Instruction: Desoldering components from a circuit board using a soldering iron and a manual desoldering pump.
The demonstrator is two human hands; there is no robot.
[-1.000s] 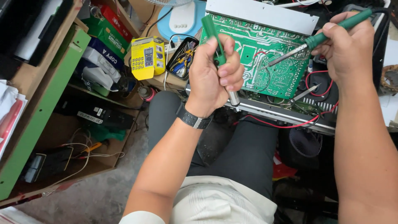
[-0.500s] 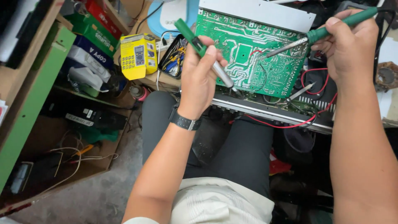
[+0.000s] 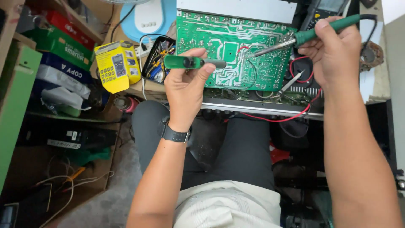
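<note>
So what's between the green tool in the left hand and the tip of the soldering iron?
In the head view, only a stretch of the green circuit board lies between the green tool and the soldering iron tip: copper traces and solder joints, nothing loose.

To the left of the left hand (image 3: 185, 86) a yellow boxed meter (image 3: 117, 65) stands tilted on the tabletop edge, and between it and that hand lies a black tray of small wires (image 3: 155, 63). Above the tray, farther from the hands, sits a pale blue and white round device (image 3: 145, 19). Well to the left, a shelf (image 3: 17, 80) holds a red box (image 3: 67, 26), a green box (image 3: 59, 44) and a dark blue box (image 3: 63, 67), with crumpled white wrapping (image 3: 63, 82) beneath them. Below the hands, loose wires (image 3: 67, 185) lie on the floor beside dark trousers (image 3: 236, 147).
</note>
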